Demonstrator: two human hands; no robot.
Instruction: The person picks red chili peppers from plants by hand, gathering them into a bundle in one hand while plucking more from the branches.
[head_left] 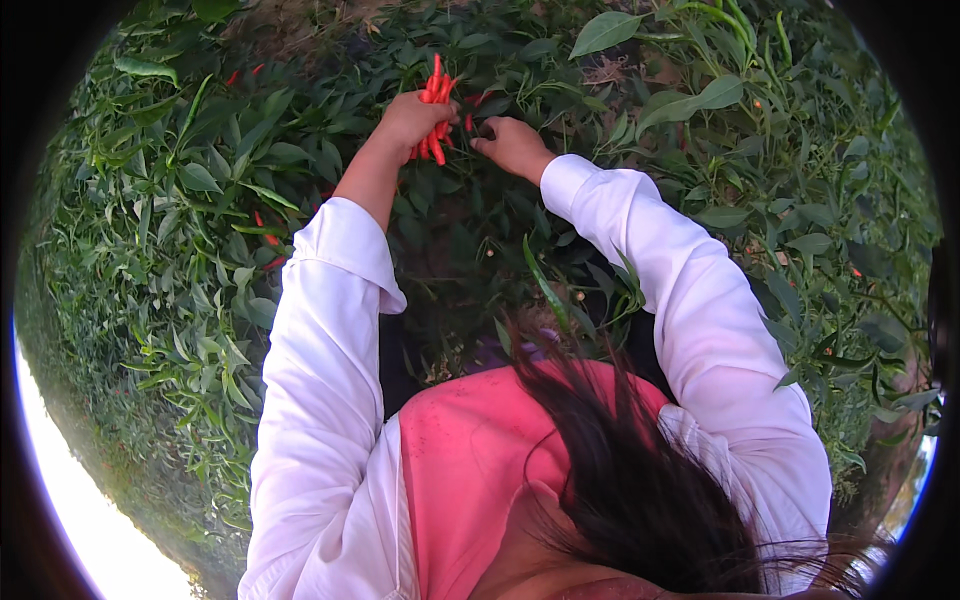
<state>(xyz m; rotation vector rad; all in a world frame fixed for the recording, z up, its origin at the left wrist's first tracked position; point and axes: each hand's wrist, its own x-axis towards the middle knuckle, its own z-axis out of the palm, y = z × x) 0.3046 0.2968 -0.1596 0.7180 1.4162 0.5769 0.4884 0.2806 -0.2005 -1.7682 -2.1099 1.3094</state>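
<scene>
A: What occupies the near part of the scene?

B: The wearer's pink shirt [450, 430] and dark hair [630, 450]. From either side of them, the white left sleeve [315, 380] and white right sleeve [700, 270] run forward, the arms probably extended because the body leans over low foliage.

A: And between the sleeves?

B: A long green pepper [545, 285] slants among leaves. Left of the left sleeve, a few red pods [265, 228] show through the plants.

A: How is the right hand [515, 147] set?

B: Its fingers curl inward, just beside a small red pepper [469, 122] at the leaves. Whether the fingertips are apart or closed on something cannot be told.

A: And the left hand [410, 122]?

B: It is clamped around a bundle of red peppers [437, 92], the pods protruding at both ends of the fist. Gathering them in one palm presumably leaves the right hand unburdened; holding the bundle so near likely keeps the reach between hands short.

A: What lies farthest?

B: Slender green pods [720, 15] at the far right, among broad leaves, seemingly hanging where they grew.
</scene>
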